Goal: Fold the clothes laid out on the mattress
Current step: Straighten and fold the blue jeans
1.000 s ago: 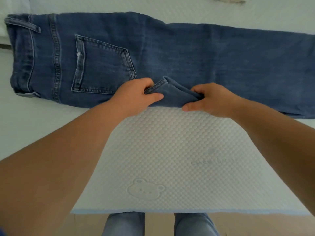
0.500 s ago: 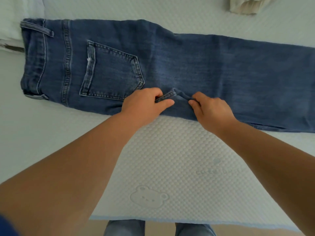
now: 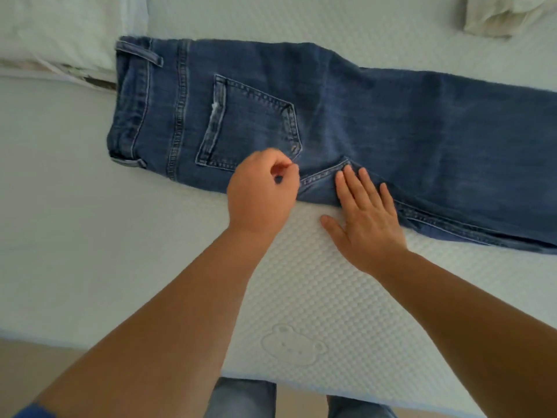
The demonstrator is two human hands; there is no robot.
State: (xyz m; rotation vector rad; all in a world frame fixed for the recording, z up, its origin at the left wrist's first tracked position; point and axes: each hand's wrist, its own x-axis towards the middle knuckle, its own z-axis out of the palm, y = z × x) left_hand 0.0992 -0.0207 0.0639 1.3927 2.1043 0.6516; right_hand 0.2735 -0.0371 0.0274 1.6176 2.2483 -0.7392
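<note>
Jeans [image 3: 376, 122] lie flat across mattress [image 3: 316, 282], folded lengthwise, waistband at left, back pocket [image 3: 250, 128] up, leg running off right edge. Right hand [image 3: 366, 215] flat, fingers [image 3: 354, 184] straight and spread — pressing on crotch fold at near edge of denim, holding nothing. Left hand [image 3: 260, 191] just beside it, fingers curled loosely at denim edge — whether it pinches cloth, cannot tell. Pillow [image 3: 60, 34] at far left; pale cloth [image 3: 500, 16] at far right corner.
</note>
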